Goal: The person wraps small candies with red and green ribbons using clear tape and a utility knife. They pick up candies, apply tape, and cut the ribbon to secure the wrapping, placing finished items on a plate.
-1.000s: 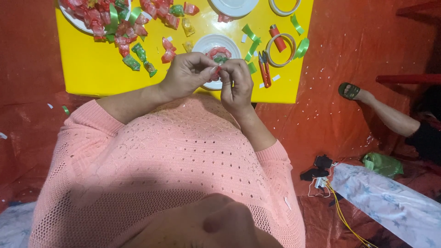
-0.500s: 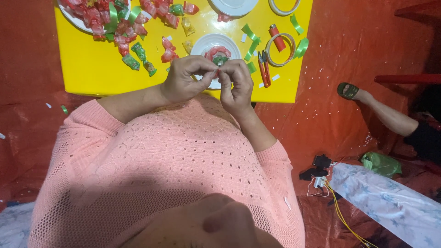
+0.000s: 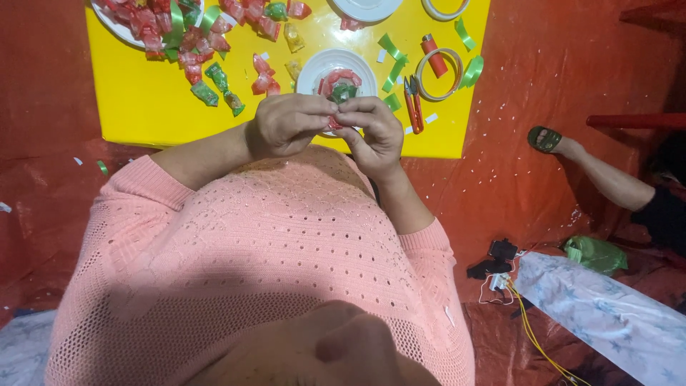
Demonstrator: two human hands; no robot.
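Little had moved since earlier: left hand (image 3: 286, 125) and right hand (image 3: 375, 129) stayed pinched together on a small red-green candy piece (image 3: 341, 93) above the white plate (image 3: 314, 68); many candies (image 3: 161, 32) beyond looked unworked.

Home craft corner: low yellow table (image 3: 143, 114) on red floor sheeting (image 3: 514, 171).

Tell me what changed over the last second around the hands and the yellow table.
Very little. The left hand and right hand stay pressed together over the white plate, fingers still pinching a small red and green piece; only the fingers shifted slightly. The wrapped candies, snips and tape roll stayed put.
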